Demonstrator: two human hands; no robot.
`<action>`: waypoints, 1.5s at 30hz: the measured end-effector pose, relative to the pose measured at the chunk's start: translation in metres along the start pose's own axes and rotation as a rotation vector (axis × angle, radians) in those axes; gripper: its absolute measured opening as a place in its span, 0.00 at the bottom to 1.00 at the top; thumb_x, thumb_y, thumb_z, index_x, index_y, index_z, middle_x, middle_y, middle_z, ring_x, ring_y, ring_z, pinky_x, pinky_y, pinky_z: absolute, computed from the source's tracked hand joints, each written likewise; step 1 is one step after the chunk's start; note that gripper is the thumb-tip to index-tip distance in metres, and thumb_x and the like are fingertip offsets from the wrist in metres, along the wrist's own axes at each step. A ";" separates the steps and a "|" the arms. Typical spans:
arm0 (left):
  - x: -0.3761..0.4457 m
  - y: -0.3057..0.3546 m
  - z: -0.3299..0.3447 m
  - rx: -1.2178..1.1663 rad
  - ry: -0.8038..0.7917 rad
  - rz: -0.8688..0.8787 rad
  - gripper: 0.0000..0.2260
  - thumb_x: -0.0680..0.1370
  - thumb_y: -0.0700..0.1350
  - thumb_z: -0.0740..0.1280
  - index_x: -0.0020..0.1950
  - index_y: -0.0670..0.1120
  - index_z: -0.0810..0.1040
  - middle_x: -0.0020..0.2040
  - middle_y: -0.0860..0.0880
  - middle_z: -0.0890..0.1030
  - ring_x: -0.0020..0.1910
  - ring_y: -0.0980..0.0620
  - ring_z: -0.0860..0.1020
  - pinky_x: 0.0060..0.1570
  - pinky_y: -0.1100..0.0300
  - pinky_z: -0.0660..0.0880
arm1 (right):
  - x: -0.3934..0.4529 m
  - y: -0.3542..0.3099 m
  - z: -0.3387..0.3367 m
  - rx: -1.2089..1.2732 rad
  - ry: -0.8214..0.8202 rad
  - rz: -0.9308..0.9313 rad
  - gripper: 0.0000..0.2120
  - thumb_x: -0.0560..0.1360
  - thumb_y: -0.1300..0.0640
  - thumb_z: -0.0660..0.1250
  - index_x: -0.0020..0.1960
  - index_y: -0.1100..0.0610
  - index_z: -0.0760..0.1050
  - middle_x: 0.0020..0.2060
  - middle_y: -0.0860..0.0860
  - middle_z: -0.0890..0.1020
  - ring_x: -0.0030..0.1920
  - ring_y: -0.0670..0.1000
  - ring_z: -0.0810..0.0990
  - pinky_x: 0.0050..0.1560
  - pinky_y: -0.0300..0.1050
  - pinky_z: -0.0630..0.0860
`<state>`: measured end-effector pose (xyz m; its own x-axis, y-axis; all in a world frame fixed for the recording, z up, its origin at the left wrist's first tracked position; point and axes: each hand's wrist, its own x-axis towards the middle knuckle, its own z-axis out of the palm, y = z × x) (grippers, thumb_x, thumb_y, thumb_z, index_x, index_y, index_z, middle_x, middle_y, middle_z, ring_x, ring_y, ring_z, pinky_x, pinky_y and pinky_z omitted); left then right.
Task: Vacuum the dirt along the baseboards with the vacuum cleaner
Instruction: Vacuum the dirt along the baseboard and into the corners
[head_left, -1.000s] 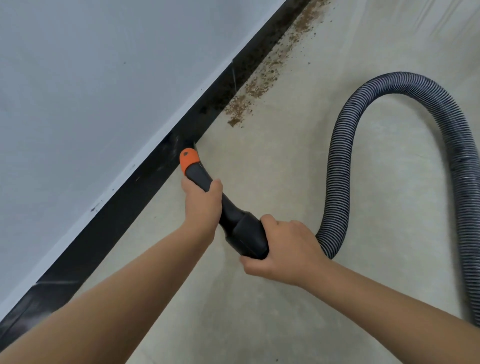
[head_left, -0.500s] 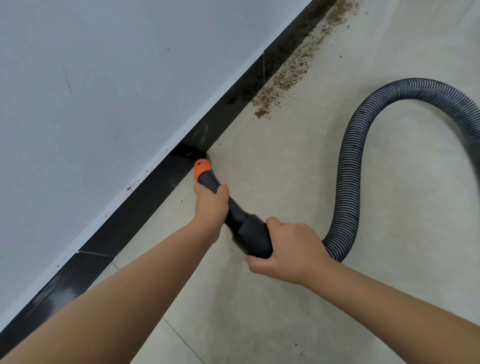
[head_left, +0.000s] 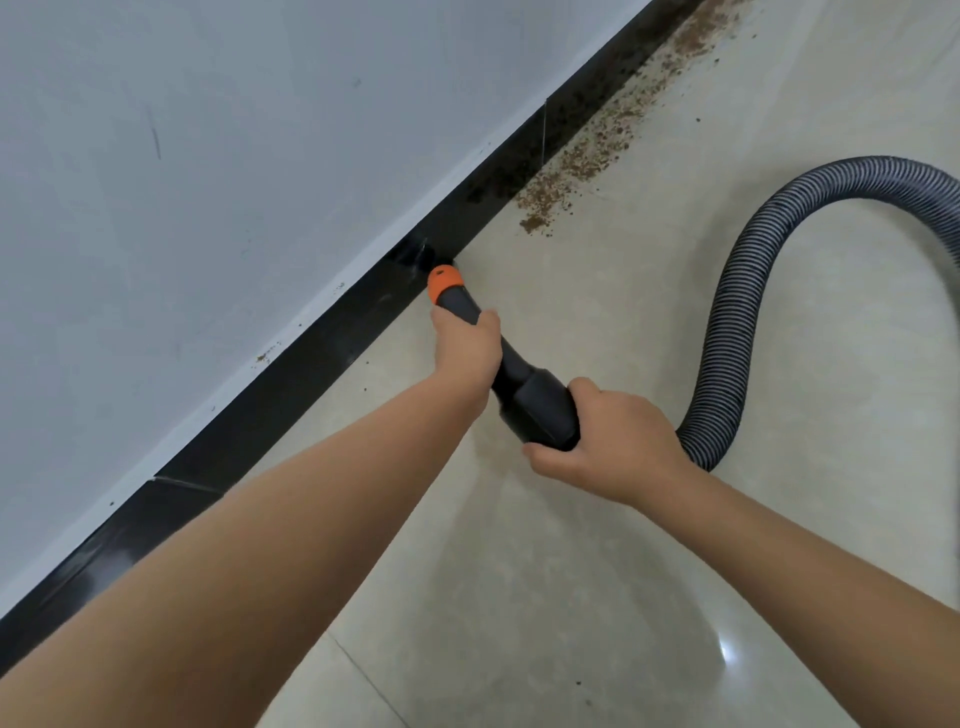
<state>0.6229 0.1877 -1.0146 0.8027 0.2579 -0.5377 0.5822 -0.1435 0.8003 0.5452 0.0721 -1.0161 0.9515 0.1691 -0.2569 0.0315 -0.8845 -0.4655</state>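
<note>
Nozzle edges forward along the baseboard — the dirt band is next.

Over the last second the vacuum nozzle (head_left: 470, 306) has slid up the wall line, its orange collar (head_left: 445, 283) now tucked at the foot of the glossy black baseboard (head_left: 291, 379); the stretch behind it looks nearly clean, a few specks left, while the brown, crumbly dirt (head_left: 576, 176) lies ahead along the same edge — so the task seems partly done; the left hand (head_left: 465, 353) has its fingers wrapped round the slim matte neck, the right hand (head_left: 608, 447) clasps the thicker black cuff (head_left: 540, 410); the ribbed grey hose (head_left: 737, 312) loops away over the smooth, pale, faintly shiny tiled floor (head_left: 571, 597); the wall (head_left: 208, 182) is matte, scuffed white.
</note>
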 end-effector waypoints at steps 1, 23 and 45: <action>-0.014 -0.005 -0.004 -0.025 0.030 0.026 0.25 0.81 0.45 0.57 0.75 0.47 0.51 0.59 0.46 0.70 0.51 0.47 0.72 0.49 0.56 0.71 | -0.007 0.002 0.000 -0.012 -0.011 -0.033 0.21 0.70 0.40 0.65 0.47 0.55 0.63 0.32 0.43 0.67 0.37 0.50 0.72 0.29 0.35 0.60; -0.046 -0.072 -0.066 -0.151 0.080 -0.052 0.25 0.80 0.45 0.58 0.74 0.48 0.52 0.59 0.45 0.71 0.53 0.46 0.74 0.56 0.51 0.74 | -0.045 -0.032 0.036 -0.084 -0.132 -0.212 0.22 0.70 0.38 0.64 0.47 0.54 0.61 0.33 0.45 0.68 0.37 0.51 0.71 0.38 0.42 0.62; -0.012 -0.019 0.024 -0.020 -0.240 -0.074 0.31 0.81 0.47 0.58 0.76 0.52 0.41 0.67 0.45 0.68 0.53 0.46 0.71 0.49 0.52 0.73 | -0.032 0.023 0.003 -0.007 -0.049 0.139 0.20 0.70 0.39 0.65 0.46 0.53 0.62 0.36 0.46 0.72 0.39 0.50 0.74 0.31 0.40 0.64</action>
<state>0.6054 0.1645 -1.0297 0.7670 0.0325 -0.6409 0.6399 -0.1130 0.7601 0.5146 0.0473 -1.0212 0.9307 0.0654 -0.3600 -0.0975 -0.9039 -0.4164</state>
